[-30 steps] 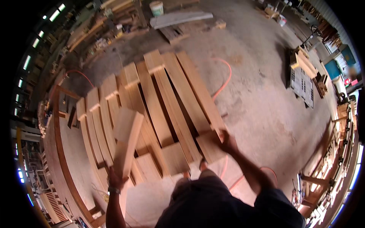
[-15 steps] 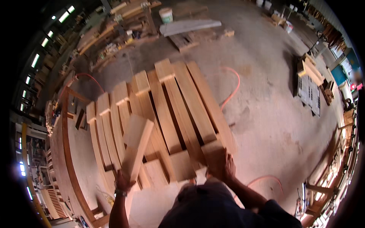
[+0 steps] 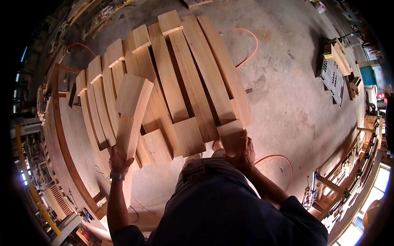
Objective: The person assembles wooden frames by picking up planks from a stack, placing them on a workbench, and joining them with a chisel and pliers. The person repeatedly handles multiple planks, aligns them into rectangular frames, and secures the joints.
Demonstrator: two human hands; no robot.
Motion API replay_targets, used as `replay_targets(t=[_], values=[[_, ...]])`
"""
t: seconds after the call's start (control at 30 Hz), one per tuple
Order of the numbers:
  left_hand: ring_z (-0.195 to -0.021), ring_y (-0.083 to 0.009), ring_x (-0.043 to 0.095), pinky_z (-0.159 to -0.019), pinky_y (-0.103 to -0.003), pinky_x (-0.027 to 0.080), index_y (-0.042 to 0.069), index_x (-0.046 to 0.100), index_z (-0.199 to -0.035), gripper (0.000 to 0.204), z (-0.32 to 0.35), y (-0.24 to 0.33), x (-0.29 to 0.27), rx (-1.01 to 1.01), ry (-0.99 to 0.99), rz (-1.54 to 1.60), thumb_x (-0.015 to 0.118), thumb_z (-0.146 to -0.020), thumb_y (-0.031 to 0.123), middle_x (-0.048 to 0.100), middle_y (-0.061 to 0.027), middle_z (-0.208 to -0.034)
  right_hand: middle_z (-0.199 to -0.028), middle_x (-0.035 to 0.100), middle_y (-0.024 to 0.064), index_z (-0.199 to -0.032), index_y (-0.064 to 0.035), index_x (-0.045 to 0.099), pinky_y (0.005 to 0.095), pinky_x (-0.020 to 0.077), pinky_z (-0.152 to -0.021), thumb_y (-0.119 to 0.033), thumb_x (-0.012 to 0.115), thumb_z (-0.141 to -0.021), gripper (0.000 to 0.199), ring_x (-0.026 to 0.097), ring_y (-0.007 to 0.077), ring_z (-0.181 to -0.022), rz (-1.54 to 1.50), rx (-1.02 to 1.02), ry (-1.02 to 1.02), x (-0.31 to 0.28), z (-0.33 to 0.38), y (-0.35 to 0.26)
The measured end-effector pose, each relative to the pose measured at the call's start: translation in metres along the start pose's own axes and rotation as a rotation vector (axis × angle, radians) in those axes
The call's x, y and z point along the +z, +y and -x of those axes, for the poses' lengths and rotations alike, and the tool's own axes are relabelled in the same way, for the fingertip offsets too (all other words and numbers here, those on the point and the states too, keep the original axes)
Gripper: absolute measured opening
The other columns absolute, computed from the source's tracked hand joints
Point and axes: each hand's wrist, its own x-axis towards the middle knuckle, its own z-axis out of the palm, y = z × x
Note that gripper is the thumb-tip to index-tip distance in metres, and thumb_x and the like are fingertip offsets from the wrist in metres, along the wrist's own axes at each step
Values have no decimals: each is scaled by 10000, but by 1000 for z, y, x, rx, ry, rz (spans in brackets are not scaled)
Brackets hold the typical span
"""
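Note:
Pale wooden boards lie side by side in front of me, with thick end blocks at staggered places along them. One thick wooden board (image 3: 132,110) rests slantwise across the others on the left. My left hand (image 3: 121,164), a watch on its wrist, is closed round the near end of that slanted board. My right hand (image 3: 243,155) grips the near right corner of the rightmost thick block end (image 3: 230,132), fingers along its side. Between my hands, another block end (image 3: 188,135) sticks out toward me. What supports the boards underneath is hidden.
A brown wooden frame (image 3: 61,123) stands along the left. Orange hose (image 3: 255,45) curves over the concrete floor behind the boards, and more hose (image 3: 289,168) lies right of me. A dark crate (image 3: 333,84) with wood pieces on it sits at the far right.
My view has tipped downward, so the boards and both hands show higher in the picture, and more of my body is visible. Both hands keep their places on the wood.

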Motion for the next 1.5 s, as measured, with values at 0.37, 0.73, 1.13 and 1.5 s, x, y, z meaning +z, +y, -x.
replay_targets(t=[0.37, 0.73, 1.13, 1.5], values=[[-1083, -459, 692, -914, -540, 587, 65, 469, -1415, 975, 5, -10, 0, 16, 23, -77, 896, -579, 329, 716, -222, -1207, -1429, 487, 298, -1620, 4, 150, 519, 511, -1053, -374, 913, -637, 1300, 520, 469, -1312, 13, -14, 19, 5, -35, -9], [-1081, -461, 688, -929, -536, 583, 65, 456, -1413, 951, -1, 44, -14, -167, -38, -132, 913, -596, 236, 706, -242, -1213, -1415, 480, 298, -1632, 15, 105, 513, 496, -1065, -400, 946, -640, 1365, 522, 462, -1299, 23, 33, -40, 0, -39, -16], [-1096, -470, 677, -920, -553, 580, 79, 478, -1335, 865, -3, 60, -17, -191, -60, -77, 896, -588, 196, 705, -228, -1206, -1401, 531, 262, -1637, 15, 128, 500, 462, -1079, -417, 1007, -574, 1445, 537, 441, -1264, -28, 41, -40, -11, -35, -19], [-1065, -431, 688, -908, -531, 587, 88, 476, -1324, 850, -2, 60, -15, -132, -45, 18, 880, -586, 204, 707, -195, -1195, -1470, 444, 269, -1631, 31, 100, 524, 432, -1101, -359, 995, -582, 1432, 488, 451, -1298, 39, 72, 16, 2, -35, -27]])
